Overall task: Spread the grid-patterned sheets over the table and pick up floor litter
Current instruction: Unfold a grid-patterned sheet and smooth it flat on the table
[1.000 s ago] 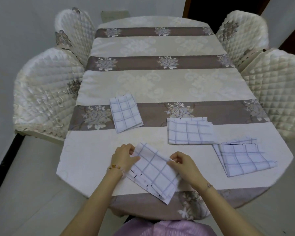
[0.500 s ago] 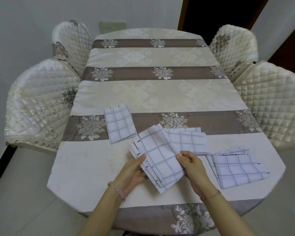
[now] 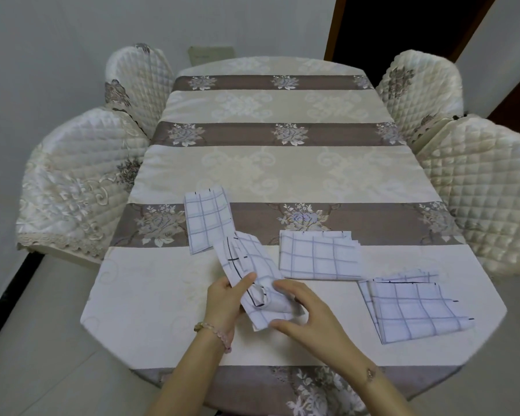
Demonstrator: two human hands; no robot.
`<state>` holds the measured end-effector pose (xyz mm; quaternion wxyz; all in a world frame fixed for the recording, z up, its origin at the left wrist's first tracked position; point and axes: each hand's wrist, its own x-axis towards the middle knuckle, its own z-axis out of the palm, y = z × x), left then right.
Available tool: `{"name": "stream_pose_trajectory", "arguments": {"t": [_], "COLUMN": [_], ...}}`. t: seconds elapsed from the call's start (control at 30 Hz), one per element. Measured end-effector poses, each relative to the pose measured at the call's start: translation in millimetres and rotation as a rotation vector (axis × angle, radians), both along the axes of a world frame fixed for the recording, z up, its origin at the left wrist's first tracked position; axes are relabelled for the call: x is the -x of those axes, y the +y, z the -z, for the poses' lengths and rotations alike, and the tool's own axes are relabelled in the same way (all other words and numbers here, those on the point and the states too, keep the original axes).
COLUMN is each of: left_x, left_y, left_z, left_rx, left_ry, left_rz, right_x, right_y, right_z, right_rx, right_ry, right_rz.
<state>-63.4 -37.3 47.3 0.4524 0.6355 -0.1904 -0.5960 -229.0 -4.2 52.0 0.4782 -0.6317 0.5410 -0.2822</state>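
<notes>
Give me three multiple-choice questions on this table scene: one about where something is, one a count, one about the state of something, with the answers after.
1. Where does the rightmost folded sheet lie?
A. On a chair
B. On the table, near its right edge
C. On the floor

2. How many folded sheets lie on the table with no hand on them?
A. One
B. Three
C. Five

3. What state is the held sheet in?
A. Spread flat over the table
B. Crumpled into a ball
C. Partly unfolded, gripped by both hands

Answers:
1 B: it rests on the cream band by the right edge.
2 B: the left sheet, the middle sheet and the rightmost one.
3 C: the left hand and the right hand grip it while its layers gape open.
</notes>
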Motion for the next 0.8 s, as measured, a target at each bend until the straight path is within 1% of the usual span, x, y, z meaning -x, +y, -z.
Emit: {"name": "stream_pose_trajectory", "arguments": {"t": [0.03, 0.1, 0.17, 0.23, 0.3, 0.37, 0.43, 0.53, 0.57, 0.63, 0.7, 0.8], "left_x": [2, 4, 5, 4, 1, -1, -6, -18, -22, -30, -34, -37], "left_y": [0, 0, 0, 2, 3, 2, 3, 7, 9, 14, 19, 24], "left_z": [0, -1, -2, 0, 3, 5, 7, 15, 18, 25, 31, 36], "left_rx": [0.004, 0.013, 0.026, 0.034, 0.042, 0.037, 0.031, 0.018, 0.004, -0.017, -0.029, -0.056], "left_ry": [0.013, 0.053, 0.126, 0.177, 0.203, 0.207, 0.164, 0.047, 0.016, -0.034, -0.085, -0.119], "left_rz": [0.01, 0.049, 0.1, 0.149, 0.179, 0.173, 0.155, 0.116, 0.1, 0.081, 0.084, 0.09], "right_x": [-2, -2, -1, 2, 5, 11, 17, 31, 36, 46, 50, 49], "right_y": [0, -1, -6, -11, -15, -19, -22, -23, -22, -19, -13, -4], "right_z": [2, 5, 6, 6, 7, 8, 10, 18, 22, 31, 37, 41], "right_rx": [-0.004, -0.04, -0.059, -0.055, -0.047, -0.07, -0.116, -0.219, -0.253, -0.323, -0.406, -0.444], "right_ry": [-0.001, -0.061, -0.113, -0.121, -0.124, -0.192, -0.281, -0.422, -0.432, -0.387, -0.366, -0.32], "right_rz": [0.012, 0.098, 0.173, 0.23, 0.311, 0.4, 0.495, 0.664, 0.698, 0.707, 0.666, 0.641]}}
